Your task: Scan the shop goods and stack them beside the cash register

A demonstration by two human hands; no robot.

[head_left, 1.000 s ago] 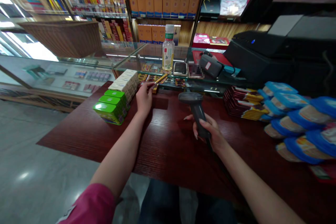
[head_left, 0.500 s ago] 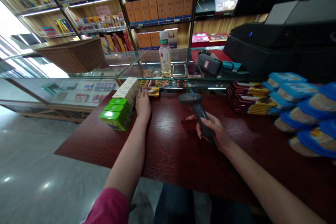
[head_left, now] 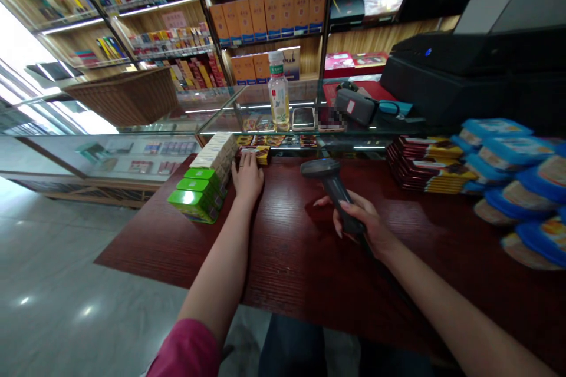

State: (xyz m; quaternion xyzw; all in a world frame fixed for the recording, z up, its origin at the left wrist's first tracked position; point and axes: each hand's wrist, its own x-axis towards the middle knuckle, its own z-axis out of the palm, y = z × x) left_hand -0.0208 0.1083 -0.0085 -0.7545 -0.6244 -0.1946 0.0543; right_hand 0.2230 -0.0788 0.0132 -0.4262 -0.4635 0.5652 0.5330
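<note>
My right hand (head_left: pixel 362 225) is wrapped round the handle of a dark barcode scanner (head_left: pixel 329 184), whose head points away from me over the dark red wooden counter (head_left: pixel 287 247). My left hand (head_left: pixel 247 177) reaches forward with its fingers stretched flat on a small stack of flat red and yellow packs (head_left: pixel 255 154) at the counter's far edge. Just left of that hand lie a row of white boxes (head_left: pixel 217 152) and several green tins (head_left: pixel 197 189).
A stack of dark red and yellow packs (head_left: pixel 424 165) and a heap of blue bags (head_left: pixel 517 171) fill the right side. Beyond is a glass display case (head_left: pixel 212 123) carrying a bottle (head_left: pixel 278 91), a phone (head_left: pixel 303 118) and a black register (head_left: pixel 460 70). Shelves line the back.
My left hand has set down the flat pack it held tilted up and now rests flat on the stack. The scanner hand has hardly moved; the view has shifted slightly.
</note>
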